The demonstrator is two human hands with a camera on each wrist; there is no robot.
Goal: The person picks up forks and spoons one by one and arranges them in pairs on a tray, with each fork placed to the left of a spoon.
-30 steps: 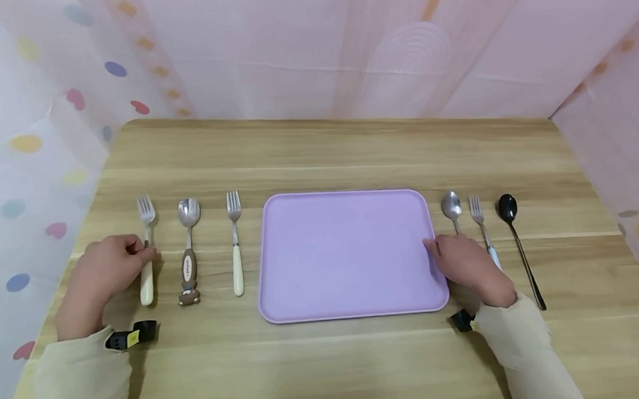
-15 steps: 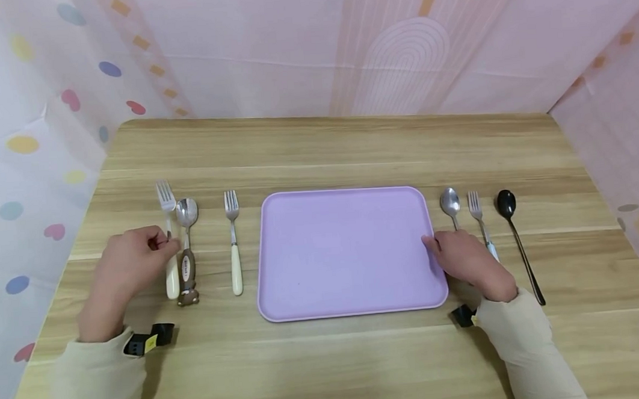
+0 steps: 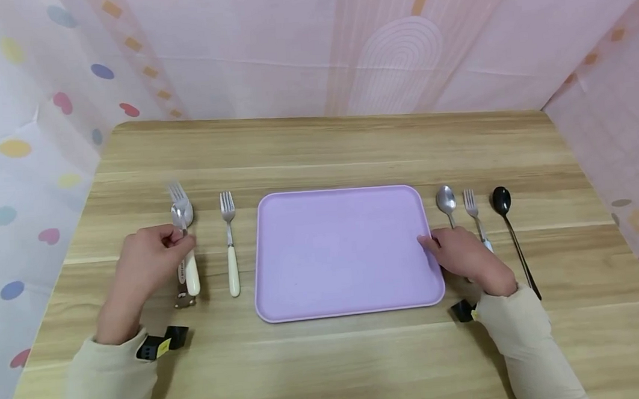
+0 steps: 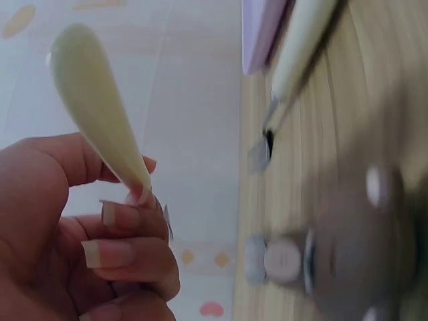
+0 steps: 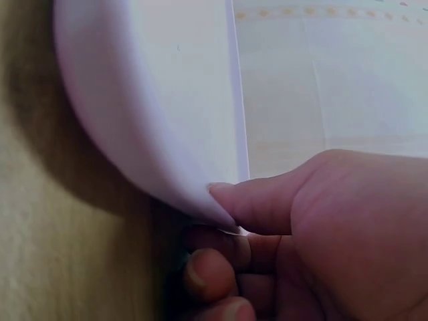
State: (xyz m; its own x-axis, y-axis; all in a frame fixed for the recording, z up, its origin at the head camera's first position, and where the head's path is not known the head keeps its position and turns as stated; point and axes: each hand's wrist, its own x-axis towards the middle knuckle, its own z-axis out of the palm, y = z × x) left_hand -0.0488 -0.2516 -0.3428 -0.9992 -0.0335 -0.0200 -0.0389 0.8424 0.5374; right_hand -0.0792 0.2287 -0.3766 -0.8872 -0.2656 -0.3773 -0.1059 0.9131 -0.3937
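Observation:
My left hand point(image 3: 151, 259) pinches a cream-handled fork point(image 4: 97, 110) near the neck, holding it above the table. In the head view that fork passes over the brown bear-handled spoon point(image 3: 184, 300) and hides part of it. A second cream-handled fork point(image 3: 233, 270) lies just to the right. My right hand point(image 3: 463, 255) grips the right rim of the purple tray point(image 3: 344, 252); the right wrist view has the thumb on the inside and the fingers beneath the edge. The tray lies on the table.
Right of the tray lie a metal spoon point(image 3: 446, 199) and a small fork point(image 3: 470, 202), both partly hidden by the right hand, and a long black spoon point(image 3: 501, 201). A patterned curtain point(image 3: 290, 50) borders the wooden table point(image 3: 328, 368).
My left hand has lifted the cream-handled fork and carried it rightward, from left of the bear-handled spoon to over it. The right hand has kept its grip on the tray.

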